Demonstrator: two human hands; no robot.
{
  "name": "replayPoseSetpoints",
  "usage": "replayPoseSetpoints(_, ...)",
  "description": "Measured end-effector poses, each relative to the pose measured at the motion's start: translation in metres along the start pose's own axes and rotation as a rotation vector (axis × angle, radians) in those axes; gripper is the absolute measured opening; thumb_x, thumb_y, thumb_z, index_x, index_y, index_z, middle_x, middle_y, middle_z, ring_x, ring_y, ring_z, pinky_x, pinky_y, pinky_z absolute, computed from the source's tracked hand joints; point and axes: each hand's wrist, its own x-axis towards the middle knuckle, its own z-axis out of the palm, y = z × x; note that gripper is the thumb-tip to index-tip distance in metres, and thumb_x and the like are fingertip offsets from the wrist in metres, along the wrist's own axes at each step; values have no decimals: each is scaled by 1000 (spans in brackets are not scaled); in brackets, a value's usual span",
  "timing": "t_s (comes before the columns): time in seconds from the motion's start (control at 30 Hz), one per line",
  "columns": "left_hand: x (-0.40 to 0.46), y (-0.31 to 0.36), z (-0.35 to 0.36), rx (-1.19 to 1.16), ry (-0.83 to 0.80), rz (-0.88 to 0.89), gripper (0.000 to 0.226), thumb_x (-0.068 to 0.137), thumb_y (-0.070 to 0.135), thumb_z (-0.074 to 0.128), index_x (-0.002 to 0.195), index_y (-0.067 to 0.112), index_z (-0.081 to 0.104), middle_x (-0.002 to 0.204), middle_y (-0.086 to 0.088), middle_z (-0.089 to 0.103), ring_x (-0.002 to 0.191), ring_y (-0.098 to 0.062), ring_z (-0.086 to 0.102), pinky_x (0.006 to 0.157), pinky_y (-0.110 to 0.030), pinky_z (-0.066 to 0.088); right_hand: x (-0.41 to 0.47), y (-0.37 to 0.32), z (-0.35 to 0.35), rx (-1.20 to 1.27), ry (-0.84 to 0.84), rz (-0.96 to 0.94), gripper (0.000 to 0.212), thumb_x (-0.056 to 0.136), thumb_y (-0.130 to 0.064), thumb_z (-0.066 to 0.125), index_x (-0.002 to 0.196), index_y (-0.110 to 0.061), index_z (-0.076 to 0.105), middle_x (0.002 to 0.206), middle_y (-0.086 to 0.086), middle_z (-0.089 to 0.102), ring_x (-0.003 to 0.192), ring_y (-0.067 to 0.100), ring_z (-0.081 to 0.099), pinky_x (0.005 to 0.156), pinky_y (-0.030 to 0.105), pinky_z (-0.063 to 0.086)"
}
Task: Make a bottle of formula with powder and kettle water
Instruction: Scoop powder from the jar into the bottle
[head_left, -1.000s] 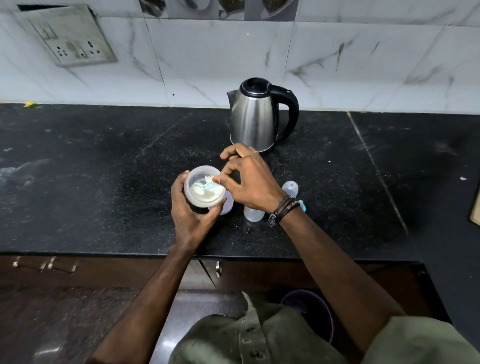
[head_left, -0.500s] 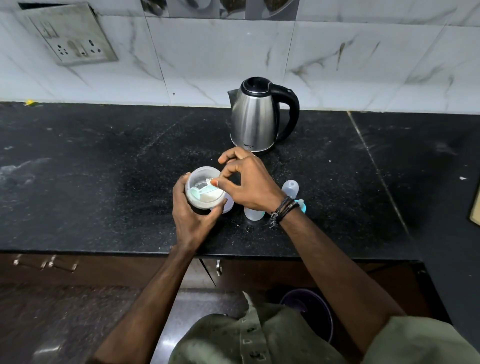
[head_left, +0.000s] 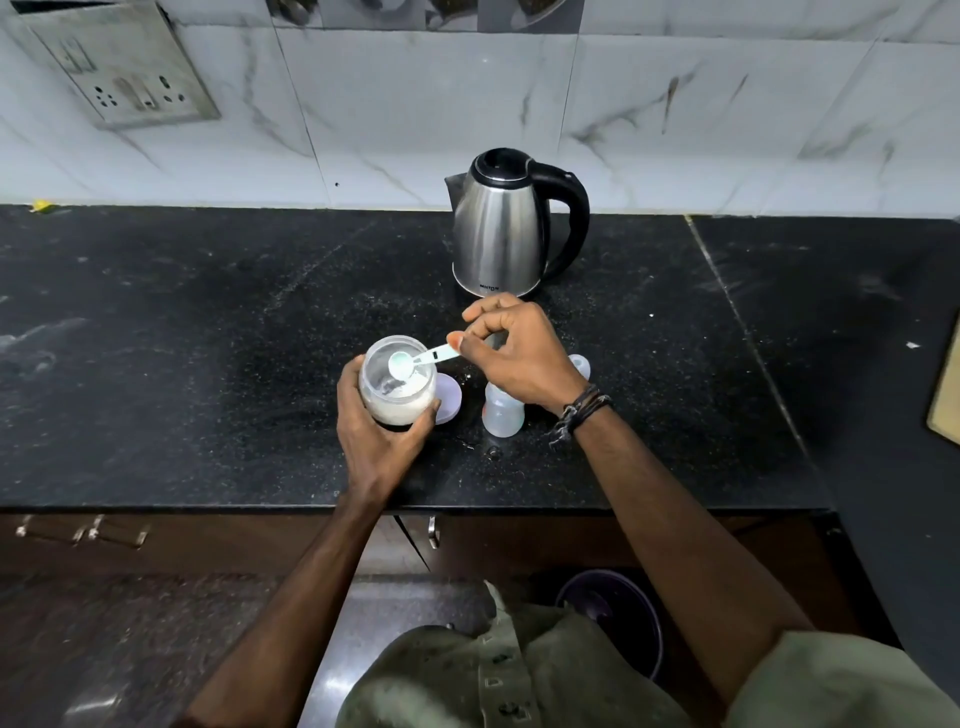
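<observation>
Scooping powder from a jar at the black bench (head_left: 208, 364).

The steel kettle (head_left: 498, 234) stands at the back of the bench near the wall. The left hand (head_left: 379, 441) grips the open powder jar (head_left: 397, 384), and the right hand (head_left: 519, 358) pinches the scoop (head_left: 415, 361) over the jar mouth. The clear bottle (head_left: 501, 413) stands under the right hand, with the jar lid (head_left: 449, 400) between jar and bottle.
</observation>
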Motion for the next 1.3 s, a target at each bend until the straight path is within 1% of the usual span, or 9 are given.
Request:
replayPoseSetpoints(0.17, -4, -14, -4, -12, 63, -121, 87, 64, 33, 94, 136, 18, 47, 131, 2, 59, 117, -13, 61, 102, -38, 51, -1, 15, -16, 146, 94, 94, 19, 86, -18, 75, 78, -1, 77, 101, 5, 66, 91, 3, 60, 81, 14, 47)
replayPoseSetpoints(0.37, -3, -41, -10, 50, 75, -212, 96, 62, 49, 88, 140, 15, 44, 134, -7, 58, 122, -27, 58, 103, -52, 48, -3, 29, -27, 280, 174, 182, 23, 86, -13, 75, 70, 4, 72, 96, 10, 71, 84, 3, 63, 83, 22, 50)
replayPoseSetpoints(0.6, 4, -49, -9, 55, 61, -209, 92, 66, 38, 88, 142, 12, 44, 135, -7, 57, 122, -23, 58, 106, -46, 47, -9, 28, -34, 359, 164, 272, 21, 90, -13, 71, 69, -8, 70, 89, -4, 70, 62, -9, 59, 59, 10, 46)
replayPoseSetpoints(0.77, 1, -54, -7, 56, 71, -230, 128, 61, 55, 86, 155, 2, 17, 156, -20, 34, 146, -33, 35, 121, -52, 30, -14, 30, -37, 375, 178, 340, 20, 91, -15, 70, 86, 5, 73, 87, 0, 69, 48, -7, 50, 47, 9, 40)
replayPoseSetpoints(0.87, -7, -42, -6, 175, 147, -101, 141, 62, 55, 91, 156, -7, 6, 163, -26, 14, 154, -36, 14, 128, -42, 12, -16, 31, -39, 403, 179, 378, 13, 91, -15, 70, 84, -5, 73, 71, -5, 64, 45, -6, 48, 44, 7, 35)
replayPoseSetpoints(0.97, -15, -17, 1, 215, 171, 126, 133, 66, 49, 92, 153, -9, 8, 160, -32, 15, 153, -41, 15, 127, -47, 13, -17, 33, -43, 444, 171, 413, 15, 91, -19, 71, 78, -13, 73, 68, 2, 57, 51, 4, 42, 41, 9, 32)
replayPoseSetpoints(1.13, -31, 22, 37, 130, 2, 274, 120, 69, 39, 91, 150, -10, 17, 158, -30, 26, 151, -41, 25, 126, -46, 21, -21, 37, -53, 453, 168, 429, 16, 91, -20, 70, 79, -11, 73, 58, 1, 42, 45, 8, 34, 41, 18, 31)
replayPoseSetpoints(1.2, -34, 30, 51, 80, -117, 215, 115, 71, 36, 91, 152, -7, 21, 160, -25, 28, 152, -37, 27, 126, -44, 23, -23, 39, -57, 453, 167, 443, 16, 92, -21, 70, 81, -9, 72, 60, 8, 43, 47, 11, 34, 47, 25, 28)
replayPoseSetpoints(1.3, -35, 29, 69, 30, -310, 37, 116, 72, 43, 87, 156, -1, 19, 163, -14, 27, 153, -23, 25, 123, -21, 19, -27, 42, -61, 482, 178, 464, 18, 92, -19, 69, 83, -4, 70, 75, 15, 44, 55, 18, 31, 54, 29, 27)
